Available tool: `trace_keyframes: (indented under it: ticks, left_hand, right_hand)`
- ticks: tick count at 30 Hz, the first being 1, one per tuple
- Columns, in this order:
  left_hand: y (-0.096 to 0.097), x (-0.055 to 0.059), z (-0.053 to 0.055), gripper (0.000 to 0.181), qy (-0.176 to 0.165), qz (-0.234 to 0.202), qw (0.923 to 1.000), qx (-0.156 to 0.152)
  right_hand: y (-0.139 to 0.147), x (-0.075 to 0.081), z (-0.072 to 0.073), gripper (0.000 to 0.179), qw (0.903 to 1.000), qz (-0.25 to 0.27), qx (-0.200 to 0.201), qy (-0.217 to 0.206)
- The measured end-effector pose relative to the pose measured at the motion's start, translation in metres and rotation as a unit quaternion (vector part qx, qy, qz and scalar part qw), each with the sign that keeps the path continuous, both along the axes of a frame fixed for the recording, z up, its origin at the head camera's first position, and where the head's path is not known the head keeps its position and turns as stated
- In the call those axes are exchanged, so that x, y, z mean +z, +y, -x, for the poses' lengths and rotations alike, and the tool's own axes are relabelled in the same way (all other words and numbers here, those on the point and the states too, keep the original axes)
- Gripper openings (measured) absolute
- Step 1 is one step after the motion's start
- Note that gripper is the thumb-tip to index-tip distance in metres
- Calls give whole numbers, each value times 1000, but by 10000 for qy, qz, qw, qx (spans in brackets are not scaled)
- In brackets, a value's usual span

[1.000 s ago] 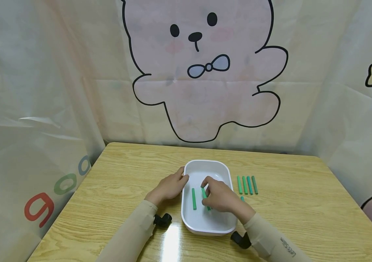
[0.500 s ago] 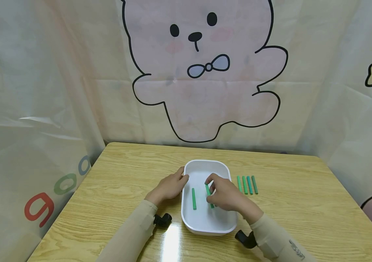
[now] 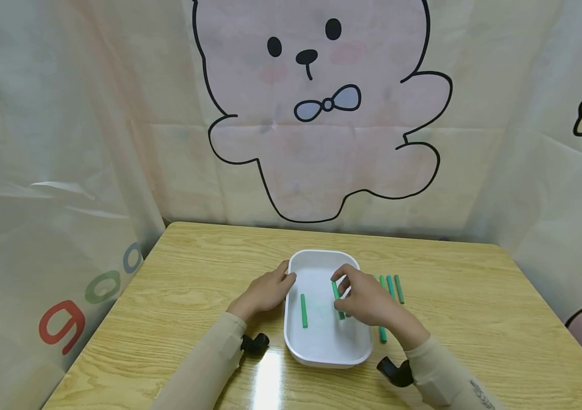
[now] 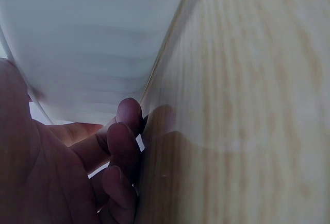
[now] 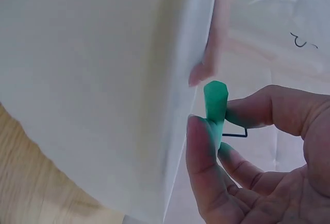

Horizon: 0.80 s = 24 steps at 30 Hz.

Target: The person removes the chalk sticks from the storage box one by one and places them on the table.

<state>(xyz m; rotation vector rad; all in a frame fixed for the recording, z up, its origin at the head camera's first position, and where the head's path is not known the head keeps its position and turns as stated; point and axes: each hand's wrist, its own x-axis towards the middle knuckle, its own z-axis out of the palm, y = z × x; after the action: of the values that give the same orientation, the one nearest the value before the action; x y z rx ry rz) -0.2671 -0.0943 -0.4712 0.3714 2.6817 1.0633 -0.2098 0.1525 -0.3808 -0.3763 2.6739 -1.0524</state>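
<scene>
In the head view, a white rectangular container [image 3: 322, 347] stands on the table. My left hand [image 3: 265, 290] holds its left rim, thumb on top and fingers along the outer wall. Those loosely curled fingers [image 4: 122, 147] lie low by the wood in the left wrist view. My right hand [image 3: 365, 296] pinches a green chalk stick [image 3: 338, 302] above the container's right part. In the right wrist view, green dust marks the fingers around the chalk stick [image 5: 216, 100]. Another green chalk stick [image 3: 303, 310] lies inside the container at the left.
Right of the container, several green and teal chalk sticks [image 3: 398, 288] lie in a row on the table [image 3: 475, 319]. One more chalk stick [image 3: 382, 335] lies nearer, partly behind my right wrist. A printed curtain [image 3: 168, 171] hangs behind the table.
My right hand has moved right with the pinched chalk stick, from the container's middle toward its right wall, and slightly up. The left hand and the container have stayed put.
</scene>
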Motion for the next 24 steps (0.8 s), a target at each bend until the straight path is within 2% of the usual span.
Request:
trace_keyframes:
  ticks: [9,16,24]
  left_hand:
    - [1,1,-1,57,41,19,10000,16]
    - [0,2,-1,58,-25,-26,10000,43]
    - [0,2,-1,58,25,-1,10000,-11]
  right_hand:
    - [15,3,-2,47,9998,191,4,-25]
    - [25,3,-2,47,9988,435,-80,-225]
    - [39,1,-5,47,9987,467,-145,-175]
